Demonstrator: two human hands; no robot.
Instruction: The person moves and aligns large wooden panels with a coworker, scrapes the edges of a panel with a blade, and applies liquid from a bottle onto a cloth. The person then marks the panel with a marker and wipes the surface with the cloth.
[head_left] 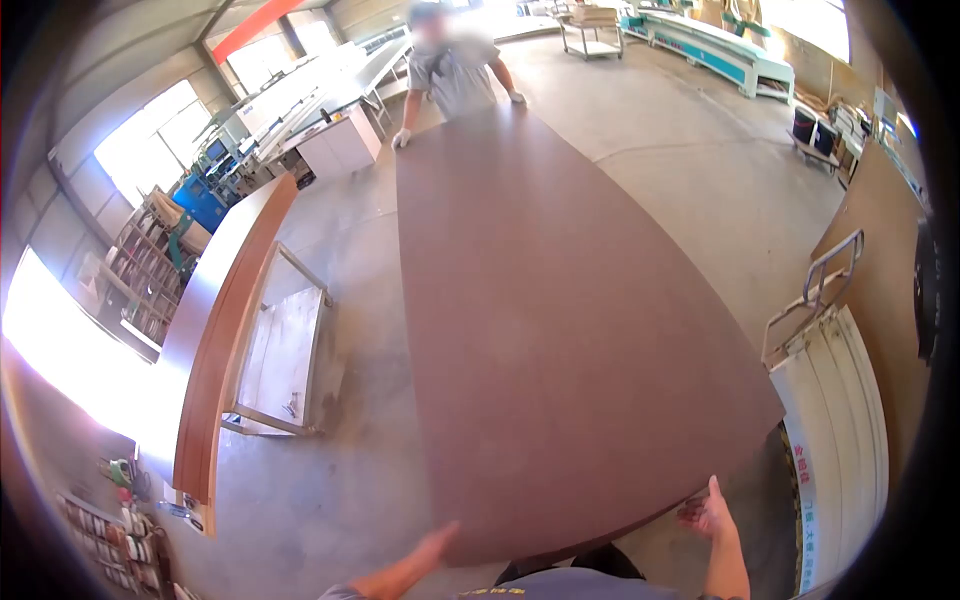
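A large dark brown board (560,330) stretches out in front of me, its near edge close to my body. At its near left corner is my left hand (432,548), somewhat blurred, with the fingers closed at the edge. My right hand (708,512) is at the near right edge, thumb raised and fingers spread just below the edge; the fingers are in shadow. At the far end stands a co-worker, whose gloved hand (402,138) and other gloved hand (517,98) are at the board's far corners.
To the left, a stack of brown panels (225,350) lies on a metal-framed stand (285,350). A cart with a metal handle (835,265) and pale panels (835,430) are to the right. A teal and white machine (700,50) stands at the back.
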